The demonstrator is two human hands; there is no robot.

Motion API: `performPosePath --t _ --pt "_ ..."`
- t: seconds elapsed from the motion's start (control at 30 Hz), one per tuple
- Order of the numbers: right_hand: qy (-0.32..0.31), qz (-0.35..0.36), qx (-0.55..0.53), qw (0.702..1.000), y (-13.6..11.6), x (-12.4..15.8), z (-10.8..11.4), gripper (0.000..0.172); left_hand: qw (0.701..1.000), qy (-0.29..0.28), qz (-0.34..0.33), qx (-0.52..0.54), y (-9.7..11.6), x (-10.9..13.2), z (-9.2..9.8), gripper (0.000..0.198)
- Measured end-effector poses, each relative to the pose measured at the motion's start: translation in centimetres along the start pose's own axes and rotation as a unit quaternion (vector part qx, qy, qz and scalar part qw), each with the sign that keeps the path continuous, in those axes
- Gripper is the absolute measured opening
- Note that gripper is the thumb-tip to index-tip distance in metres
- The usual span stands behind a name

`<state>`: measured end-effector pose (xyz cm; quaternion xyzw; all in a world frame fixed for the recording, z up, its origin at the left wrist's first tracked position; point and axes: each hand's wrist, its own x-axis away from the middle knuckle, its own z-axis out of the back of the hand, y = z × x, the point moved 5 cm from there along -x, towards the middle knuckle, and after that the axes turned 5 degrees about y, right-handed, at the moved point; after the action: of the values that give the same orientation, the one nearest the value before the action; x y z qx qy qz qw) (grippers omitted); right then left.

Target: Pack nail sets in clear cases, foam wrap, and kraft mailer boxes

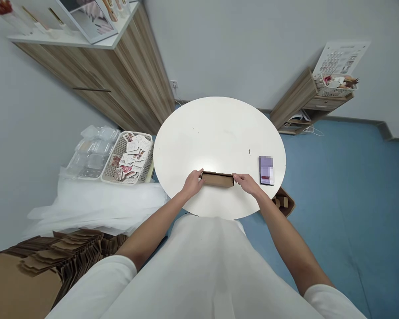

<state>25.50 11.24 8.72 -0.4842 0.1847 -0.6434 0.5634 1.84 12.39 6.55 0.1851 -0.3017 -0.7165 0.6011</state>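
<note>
A small brown cardboard box [218, 179] stands on the round white table [215, 133] near its front edge. My left hand [193, 183] grips the box's left end, fingers curled round it. My right hand [246, 183] holds the right end the same way. A phone with a purple case [266, 170] lies flat on the table just right of my right hand.
A white basket of small printed cards [130, 158] and a clear plastic tray [89, 155] sit left of the table. Stacked flat cardboard blanks [63, 254] lie at lower left. A brown box [284, 201] stands on the blue floor under the table's right edge. Wooden cabinets line the wall.
</note>
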Motion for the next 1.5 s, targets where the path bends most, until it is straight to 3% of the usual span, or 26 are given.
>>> performPosePath --t 0.33,0.5,0.87,1.37,1.5 --pt "-0.011 -0.04 -0.025 0.999 0.2 0.2 0.0 0.046 0.998 -0.011 -0.023 0.056 0.3 0.1 0.6 0.043" --pt "-0.018 -0.039 -0.045 0.998 0.6 0.1 -0.1 0.048 0.995 -0.037 0.007 0.088 0.6 0.4 1.1 0.044" --pt "-0.026 -0.041 -0.056 0.997 1.2 0.1 -0.4 0.049 0.992 -0.029 0.047 0.111 1.1 0.1 1.7 0.042" --pt "-0.024 -0.061 -0.065 0.996 2.7 0.6 -0.6 0.048 0.984 -0.067 0.071 0.149 -0.9 0.0 1.0 0.042" --pt "-0.03 -0.102 -0.101 0.989 3.1 0.7 -0.8 0.052 0.98 -0.066 0.117 0.148 -1.5 0.0 0.6 0.048"
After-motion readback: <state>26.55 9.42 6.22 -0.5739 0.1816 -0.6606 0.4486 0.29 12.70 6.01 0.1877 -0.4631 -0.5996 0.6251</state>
